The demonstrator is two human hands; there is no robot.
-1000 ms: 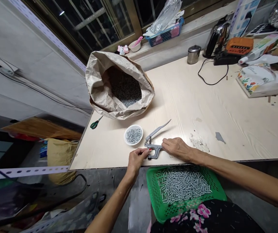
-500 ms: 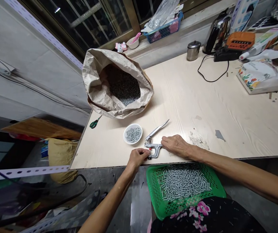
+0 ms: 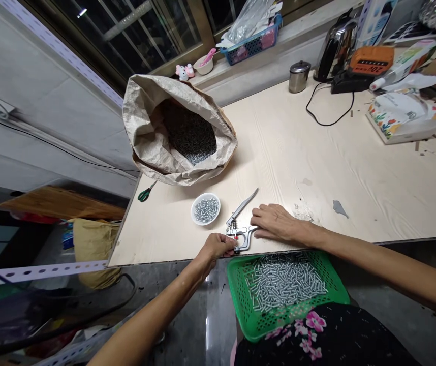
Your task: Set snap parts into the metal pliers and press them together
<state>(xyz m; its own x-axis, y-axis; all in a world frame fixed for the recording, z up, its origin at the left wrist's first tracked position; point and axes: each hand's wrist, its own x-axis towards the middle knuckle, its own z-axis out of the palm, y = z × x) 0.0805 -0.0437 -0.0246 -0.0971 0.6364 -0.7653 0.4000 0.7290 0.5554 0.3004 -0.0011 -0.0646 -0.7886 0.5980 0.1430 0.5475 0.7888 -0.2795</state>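
A grey hand press tool (image 3: 241,223) lies near the front edge of the pale wooden table (image 3: 317,168), its long lever raised. My left hand (image 3: 218,246) is pinched at the tool's jaw, holding something too small to name. My right hand (image 3: 273,222) rests on the tool's lower handle, fingers curled over it. A small white bowl (image 3: 205,209) of little metal pieces sits just left of the tool. A green basket (image 3: 282,295) full of similar metal pieces rests on my lap below the table edge.
A large paper sack (image 3: 176,132) of dark metal parts stands at the back left, with green-handled scissors (image 3: 145,192) beside it. A kettle (image 3: 336,46), a steel tin (image 3: 298,76), a black cord (image 3: 324,109) and a tissue pack (image 3: 401,119) stand at the far right.
Both hands stay at the tool; the left hand has shifted slightly down at the jaw. The view has drifted a little.
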